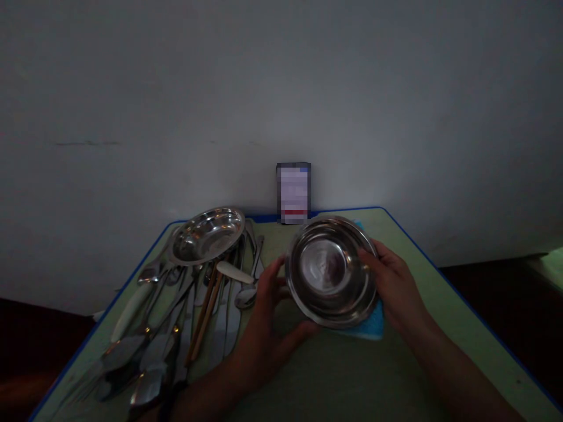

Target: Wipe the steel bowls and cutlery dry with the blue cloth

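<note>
A shiny metal bowl (325,266) is tilted so that its inside faces me, above the right part of the table. My right hand (393,281) grips its right side, thumb over the rim and fingers behind. At the lower left of the bowl is my left hand (272,322), its fingers at the left rim and its thumb at the bottom edge. Part of a blue cloth (372,322) shows behind the bowl, near my right hand; the rest of it is hidden.
A second metal bowl (209,234) lies at the back left, on the cutlery. Spoons, spatulas, knives and wooden chopsticks (206,310) spread over the left side of the pale green, blue-edged table (400,234). A screen device (294,193) leans against the wall.
</note>
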Demonstrator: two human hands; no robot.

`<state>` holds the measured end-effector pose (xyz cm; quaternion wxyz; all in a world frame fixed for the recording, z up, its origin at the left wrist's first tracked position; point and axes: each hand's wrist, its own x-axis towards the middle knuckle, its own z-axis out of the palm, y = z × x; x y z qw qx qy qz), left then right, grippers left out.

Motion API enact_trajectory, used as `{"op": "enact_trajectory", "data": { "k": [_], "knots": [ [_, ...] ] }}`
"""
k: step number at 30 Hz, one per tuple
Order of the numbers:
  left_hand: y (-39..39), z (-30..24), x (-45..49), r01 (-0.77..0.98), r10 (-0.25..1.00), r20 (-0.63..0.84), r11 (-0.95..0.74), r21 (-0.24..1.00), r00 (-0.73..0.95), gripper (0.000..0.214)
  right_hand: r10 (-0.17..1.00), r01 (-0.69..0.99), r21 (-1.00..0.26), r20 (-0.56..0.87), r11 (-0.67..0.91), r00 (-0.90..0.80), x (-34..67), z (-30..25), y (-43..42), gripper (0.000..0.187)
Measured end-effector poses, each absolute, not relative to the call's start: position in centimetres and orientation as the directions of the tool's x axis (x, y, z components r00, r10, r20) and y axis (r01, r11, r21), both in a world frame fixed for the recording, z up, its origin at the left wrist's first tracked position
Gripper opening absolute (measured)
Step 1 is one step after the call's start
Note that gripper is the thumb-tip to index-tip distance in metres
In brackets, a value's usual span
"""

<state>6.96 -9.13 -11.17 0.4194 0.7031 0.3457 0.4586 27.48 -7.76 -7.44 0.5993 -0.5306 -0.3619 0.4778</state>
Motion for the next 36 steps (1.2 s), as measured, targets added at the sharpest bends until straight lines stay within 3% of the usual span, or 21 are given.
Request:
{"op": "enact_trajectory", "data": {
  "k": [3, 5, 7, 11, 13, 16, 19, 22, 28, 33, 36],
  "knots": [
    [-8.7, -11.1, 6.7, 0.313, 0.808, 0.486, -0.581, 0.751, 0.333, 0.058, 0.963, -0.212, -0.974, -0.130, -0.079, 0.235, 28.1, -7.2, -7.7, 0.038],
    [-8.5, -11.0, 6.7, 0.347, 0.801, 0.501, -0.595, 0.725, 0.329, 0.028, 0.964, -0.210, -0.971, -0.161, -0.115, 0.214, 28.3, -6.9, -7.7, 0.040],
    [-8.5, -10.7, 6.8, 0.316, 0.800, 0.511, -0.596, 0.738, 0.316, 0.013, 0.958, -0.205, -0.969, -0.184, -0.139, 0.218, 28.3, -6.5, -7.7, 0.038],
    [-8.5, -10.3, 6.7, 0.181, 0.845, 0.444, -0.506, 0.843, 0.298, 0.005, 0.968, -0.233, -0.967, -0.155, -0.106, 0.200, 27.6, -5.4, -8.0, 0.051],
    [-8.4, -10.1, 6.6, 0.080, 0.881, 0.372, -0.410, 0.908, 0.292, 0.008, 0.980, -0.231, -0.972, -0.090, -0.048, 0.175, 27.1, -5.3, -8.3, 0.058],
    [-8.2, -10.0, 6.5, 0.022, 0.921, 0.279, -0.296, 0.955, 0.271, 0.016, 0.985, -0.199, -0.975, 0.070, 0.101, 0.156, 26.5, -6.2, -8.8, 0.054],
    [-8.1, -10.5, 6.5, 0.059, 0.947, 0.203, -0.224, 0.973, 0.248, 0.022, 0.970, -0.085, -0.972, 0.207, 0.219, 0.130, 26.4, -7.6, -9.3, 0.043],
    [-8.2, -11.4, 6.3, 0.044, 0.954, 0.130, -0.147, 0.988, 0.269, 0.028, 0.948, 0.097, -0.948, 0.311, 0.304, 0.071, 26.3, -8.3, -9.8, 0.050],
    [-8.1, -11.5, 6.2, 0.040, 0.963, 0.037, -0.049, 0.998, 0.267, 0.036, 0.798, 0.446, -0.681, 0.583, 0.581, -0.152, 26.0, -7.4, -10.5, 0.059],
    [-8.1, -10.9, 6.8, 0.034, 0.967, -0.011, 0.002, 0.999, 0.256, 0.035, 0.660, 0.587, -0.334, 0.542, 0.737, -0.520, 25.7, -6.9, -11.0, 0.064],
    [-8.1, -10.7, 7.0, 0.025, 0.965, -0.017, 0.011, 1.000, 0.261, 0.033, 0.589, 0.636, -0.140, 0.565, 0.759, -0.578, 25.2, -7.4, -10.9, 0.065]
  ]
}}
